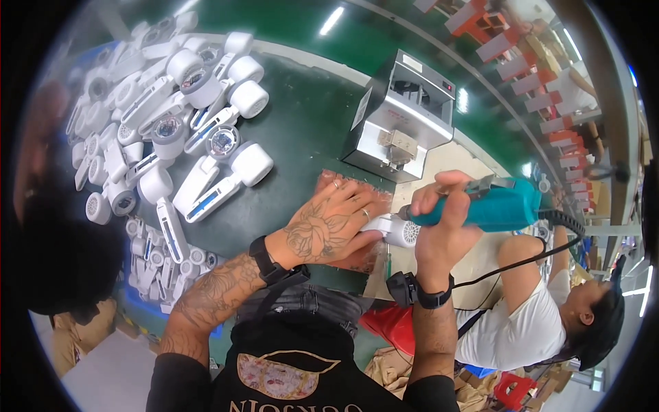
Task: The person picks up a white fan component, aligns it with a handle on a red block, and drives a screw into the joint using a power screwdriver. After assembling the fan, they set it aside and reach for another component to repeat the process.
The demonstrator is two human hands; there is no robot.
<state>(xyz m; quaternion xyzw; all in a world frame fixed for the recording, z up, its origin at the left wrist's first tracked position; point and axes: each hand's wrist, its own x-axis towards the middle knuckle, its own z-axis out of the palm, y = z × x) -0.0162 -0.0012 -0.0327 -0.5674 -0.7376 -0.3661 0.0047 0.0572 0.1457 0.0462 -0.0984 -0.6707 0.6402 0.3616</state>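
Observation:
My left hand (328, 225) lies over a reddish-brown mat (374, 261), its fingers reaching forward and its thumb against a small white handheld fan (400, 232). It steadies that fan, whose round grille faces up to the right; the rest is partly hidden under the hand. My right hand (443, 230) is wrapped round a teal electric screwdriver (504, 206), held nearly level. The screwdriver's tip points left and sits close above the fan; whether it touches cannot be made out. A black cord runs from the tool's back end.
A grey metal screw feeder (384, 130) stands beyond my hands. Many white fan bodies (168, 130) are heaped on the left of the green table (295, 103), some with open round ends. At the right sits a co-worker in a white shirt (518, 329). A red stool (391, 328) is below the table edge.

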